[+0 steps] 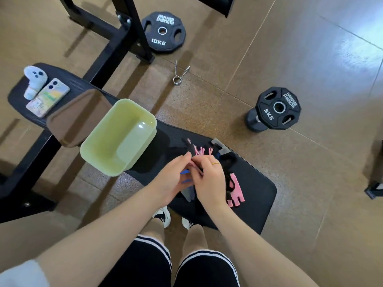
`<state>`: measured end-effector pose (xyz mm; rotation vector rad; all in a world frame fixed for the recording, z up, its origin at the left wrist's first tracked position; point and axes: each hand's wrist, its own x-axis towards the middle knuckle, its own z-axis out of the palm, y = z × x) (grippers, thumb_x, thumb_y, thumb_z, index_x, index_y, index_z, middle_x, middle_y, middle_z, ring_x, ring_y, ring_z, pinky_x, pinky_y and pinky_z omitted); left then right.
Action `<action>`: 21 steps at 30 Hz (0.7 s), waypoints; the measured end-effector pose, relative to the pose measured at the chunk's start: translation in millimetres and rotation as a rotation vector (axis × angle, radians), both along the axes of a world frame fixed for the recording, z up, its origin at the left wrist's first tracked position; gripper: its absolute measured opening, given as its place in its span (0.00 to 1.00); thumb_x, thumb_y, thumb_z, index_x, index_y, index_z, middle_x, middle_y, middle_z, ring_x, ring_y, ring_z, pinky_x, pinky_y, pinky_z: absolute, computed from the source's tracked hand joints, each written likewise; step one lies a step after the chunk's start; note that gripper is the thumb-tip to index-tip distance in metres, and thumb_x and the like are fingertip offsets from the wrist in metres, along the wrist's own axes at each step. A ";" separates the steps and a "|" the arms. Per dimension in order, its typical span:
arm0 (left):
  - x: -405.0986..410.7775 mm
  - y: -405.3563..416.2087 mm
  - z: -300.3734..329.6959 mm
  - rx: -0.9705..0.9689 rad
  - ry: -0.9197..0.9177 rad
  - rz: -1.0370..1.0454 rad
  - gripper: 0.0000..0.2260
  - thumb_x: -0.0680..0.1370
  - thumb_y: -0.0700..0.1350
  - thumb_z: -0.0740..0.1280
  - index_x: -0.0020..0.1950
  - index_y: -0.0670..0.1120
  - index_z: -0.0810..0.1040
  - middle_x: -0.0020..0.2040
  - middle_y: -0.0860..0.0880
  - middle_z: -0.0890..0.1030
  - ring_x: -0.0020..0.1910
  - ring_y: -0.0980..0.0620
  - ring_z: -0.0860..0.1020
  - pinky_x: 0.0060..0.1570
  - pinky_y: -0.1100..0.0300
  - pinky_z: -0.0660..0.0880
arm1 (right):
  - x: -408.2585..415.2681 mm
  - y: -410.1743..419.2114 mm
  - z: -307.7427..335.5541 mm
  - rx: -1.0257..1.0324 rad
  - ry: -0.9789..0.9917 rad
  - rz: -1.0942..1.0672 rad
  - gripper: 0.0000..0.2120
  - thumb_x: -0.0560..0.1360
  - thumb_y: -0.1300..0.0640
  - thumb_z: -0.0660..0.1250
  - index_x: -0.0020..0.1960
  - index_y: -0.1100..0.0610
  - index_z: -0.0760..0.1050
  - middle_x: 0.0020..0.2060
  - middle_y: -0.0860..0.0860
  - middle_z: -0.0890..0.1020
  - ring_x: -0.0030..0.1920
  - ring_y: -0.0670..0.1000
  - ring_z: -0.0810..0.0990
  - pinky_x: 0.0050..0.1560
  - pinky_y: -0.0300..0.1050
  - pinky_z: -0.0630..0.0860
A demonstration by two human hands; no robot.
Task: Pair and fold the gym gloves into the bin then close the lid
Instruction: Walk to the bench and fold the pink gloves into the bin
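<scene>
Two hands work over a heap of gloves on the near end of a black padded bench point(255, 195), and most of the risk sits in how mixed that heap is. At far left on the bench lie a white controller point(34, 80) and a phone point(48, 97), well apart from the work. Next comes a brown lid point(78, 118), lying just left of the open green bin point(118, 137), which holds nothing yet; the bin stands at the bench's near edge and a careless push could tip it to the floor. Right of it the left hand point(170, 179) and the right hand point(209, 179) both pinch a pink-and-black glove point(195, 152) lifted from the pile, fingers curled on the fabric. Blue straps point(185, 177) of another glove show between the hands, so pink could get matched with blue if they tangle. Further right a second pink glove point(235, 190) lies flat on the bench, near the right hand; it looks like the true mate. Far right on the floor stands a 5 kg weight plate point(277, 108), clear of everything.
</scene>
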<state>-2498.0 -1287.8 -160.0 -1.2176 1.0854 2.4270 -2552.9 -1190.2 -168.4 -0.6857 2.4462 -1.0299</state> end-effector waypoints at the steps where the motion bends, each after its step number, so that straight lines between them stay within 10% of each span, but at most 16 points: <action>1: 1.2 -4.6 -1.0 -0.020 0.004 -0.007 0.13 0.81 0.50 0.55 0.46 0.46 0.76 0.43 0.47 0.80 0.42 0.54 0.81 0.44 0.58 0.77 | 3.3 -4.5 -0.8 0.005 0.016 0.006 0.12 0.72 0.52 0.61 0.49 0.55 0.79 0.45 0.50 0.82 0.47 0.53 0.78 0.50 0.55 0.75; 6: 5.2 -42.7 -11.9 -0.193 -0.083 -0.042 0.17 0.80 0.44 0.58 0.69 0.48 0.64 0.48 0.47 0.79 0.48 0.51 0.80 0.53 0.53 0.77 | 2.4 -17.8 4.2 -0.073 -0.184 0.108 0.13 0.74 0.64 0.64 0.57 0.56 0.78 0.54 0.49 0.78 0.58 0.48 0.74 0.59 0.37 0.70; 11: -0.6 -87.9 -1.8 -0.500 -0.046 -0.364 0.10 0.79 0.38 0.59 0.59 0.45 0.73 0.45 0.43 0.79 0.43 0.50 0.80 0.47 0.55 0.78 | -20.4 -17.7 16.9 -0.048 -0.291 -0.213 0.15 0.75 0.67 0.61 0.59 0.55 0.74 0.57 0.47 0.74 0.55 0.43 0.73 0.57 0.39 0.73; 16: -8.9 -112.3 6.9 -0.812 0.124 -0.815 0.05 0.75 0.42 0.65 0.49 0.50 0.75 0.36 0.50 0.77 0.36 0.53 0.75 0.44 0.56 0.73 | -27.3 -25.9 10.7 0.124 -0.041 0.207 0.24 0.73 0.56 0.68 0.69 0.51 0.68 0.71 0.52 0.67 0.72 0.53 0.62 0.71 0.51 0.58; 21: -7.0 -106.0 -4.4 -0.875 0.170 -0.899 0.05 0.73 0.44 0.69 0.47 0.50 0.74 0.43 0.51 0.81 0.44 0.52 0.79 0.48 0.58 0.74 | -8.4 -37.4 -12.0 0.214 -0.186 0.135 0.14 0.74 0.54 0.67 0.58 0.56 0.75 0.51 0.51 0.81 0.53 0.53 0.77 0.52 0.43 0.69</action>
